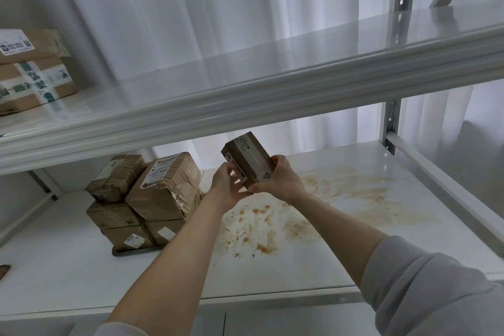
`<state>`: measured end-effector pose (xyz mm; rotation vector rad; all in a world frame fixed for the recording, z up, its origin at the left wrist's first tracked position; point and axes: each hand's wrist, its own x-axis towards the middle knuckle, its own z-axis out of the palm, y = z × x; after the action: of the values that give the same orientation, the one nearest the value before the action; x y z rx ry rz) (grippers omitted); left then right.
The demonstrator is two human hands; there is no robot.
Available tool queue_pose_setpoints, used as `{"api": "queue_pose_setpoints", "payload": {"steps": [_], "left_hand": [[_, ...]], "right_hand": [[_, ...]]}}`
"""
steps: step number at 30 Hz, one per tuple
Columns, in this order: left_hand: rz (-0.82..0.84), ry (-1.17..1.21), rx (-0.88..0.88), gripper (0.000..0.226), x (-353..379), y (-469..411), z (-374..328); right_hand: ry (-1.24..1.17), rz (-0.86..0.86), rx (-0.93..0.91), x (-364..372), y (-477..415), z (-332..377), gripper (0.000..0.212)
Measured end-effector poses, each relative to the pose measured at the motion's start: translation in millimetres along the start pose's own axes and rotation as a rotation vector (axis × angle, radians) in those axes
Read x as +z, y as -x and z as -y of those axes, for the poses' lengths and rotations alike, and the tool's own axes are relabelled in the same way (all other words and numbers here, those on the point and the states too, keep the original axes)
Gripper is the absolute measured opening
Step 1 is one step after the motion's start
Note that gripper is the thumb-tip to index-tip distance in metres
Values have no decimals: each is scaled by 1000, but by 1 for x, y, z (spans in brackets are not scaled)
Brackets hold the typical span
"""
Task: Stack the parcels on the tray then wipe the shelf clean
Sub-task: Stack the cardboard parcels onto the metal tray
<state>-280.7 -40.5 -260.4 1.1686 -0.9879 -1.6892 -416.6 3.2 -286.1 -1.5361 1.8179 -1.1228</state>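
I see the small brown cardboard parcel, with white labels on it, held tilted in the air. Its long axis runs from the near end at the hands up and away to the left, and the far end points toward the underside of the upper shelf. It hangs above the white metal shelf, over the brown smeared stains and to the right of the stacked brown parcels on the dark tray. Both hands hold its near end. The right hand wraps its curled fingers around the right side with the thumb under the bottom corner. The left hand grips the left face with bent fingers.
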Motion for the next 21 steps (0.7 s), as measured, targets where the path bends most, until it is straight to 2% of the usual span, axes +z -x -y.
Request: {"api": "queue_pose_setpoints", "payload": {"steps": [5,17,21], "left_hand": [[47,-71,-9,12,1,2,3],[12,-177,54,12,-5,0,4],[-69,-276,129,35,-2,1,-2]], "right_hand": [[173,-103,-5,5,1,0,94],[182,-123,-23,6,4,1,95],[190,-81,-45,12,2,7,89]]}}
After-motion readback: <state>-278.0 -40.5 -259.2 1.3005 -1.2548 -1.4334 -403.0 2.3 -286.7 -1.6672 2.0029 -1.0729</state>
